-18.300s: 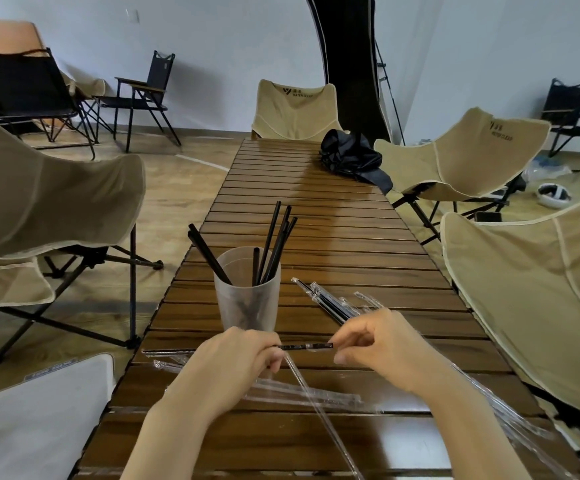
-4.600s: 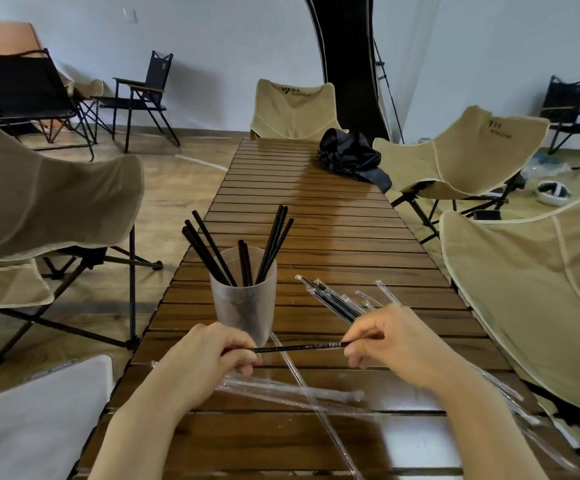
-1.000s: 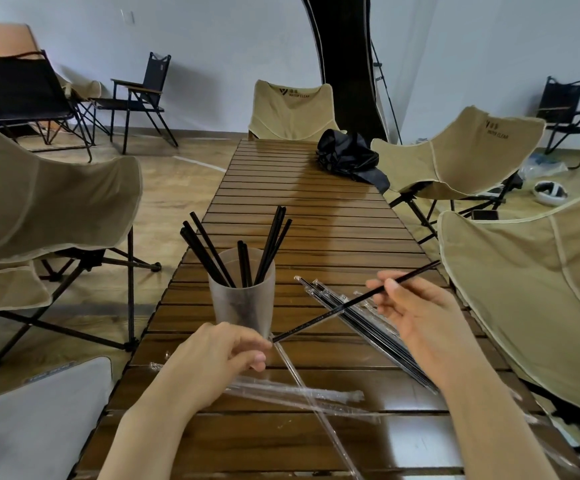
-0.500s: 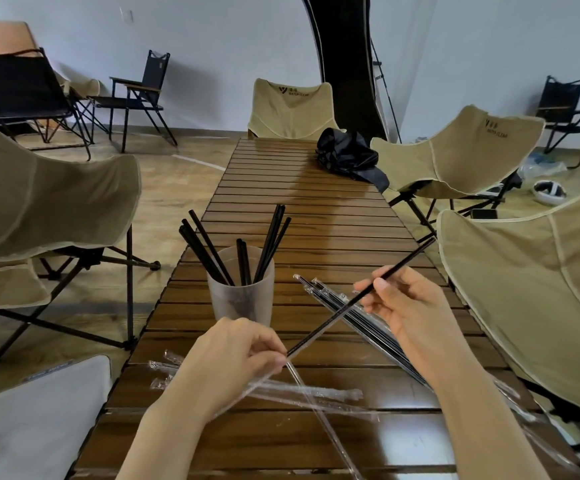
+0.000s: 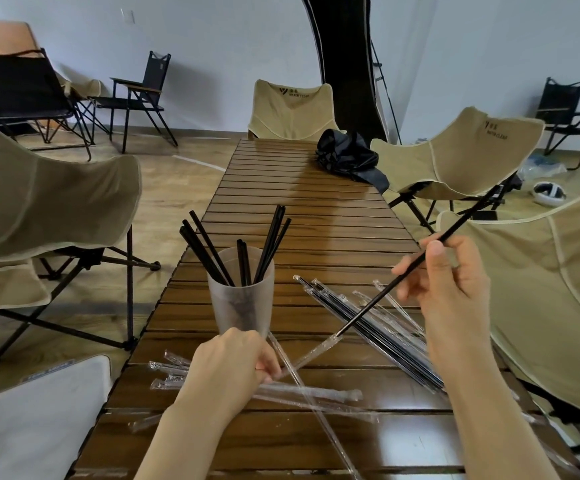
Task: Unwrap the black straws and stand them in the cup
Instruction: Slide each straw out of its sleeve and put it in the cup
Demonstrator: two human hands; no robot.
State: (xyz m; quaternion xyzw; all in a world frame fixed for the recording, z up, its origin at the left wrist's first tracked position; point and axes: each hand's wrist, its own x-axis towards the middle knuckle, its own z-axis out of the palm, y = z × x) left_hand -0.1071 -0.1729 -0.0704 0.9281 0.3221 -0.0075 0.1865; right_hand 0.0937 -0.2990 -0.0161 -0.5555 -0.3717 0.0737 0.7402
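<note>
Head view down a slatted table (image 5: 302,209). Frosted cup (image 5: 241,306) near the front end, with several bare straws (image 5: 212,251) leaning on its rim.

Right of the cup and raised above the table: right hand (image 5: 451,289), thumb and fingers curled in a pinch on a black straw (image 5: 378,298) slanting up and away to the right. Lower tip of that straw right at the mouth of a clear wrapper (image 5: 309,354), perhaps a little inside; hard to tell. Just in front of the cup: left hand (image 5: 233,362), fingers curled, pinching the wrapper's other end.

Just right of the cup: wrapped straws (image 5: 396,351) fanned flat on the table. In front of the cup: empty wrappers (image 5: 316,393), crossed.

Step in hand, by judgement: freeing the straw from its sleeve. To do it well:
- Pull along the straw's own line, never sideways, to avoid snagging the thin film.
- Hold the wrapper firmly by its far end, then drop it among the empties in front of the cup.
- Swing the straw left, tip it upright over the cup and lower it between the others.
- Go gently, to avoid toppling a light cup crowded with leaning straws.
</note>
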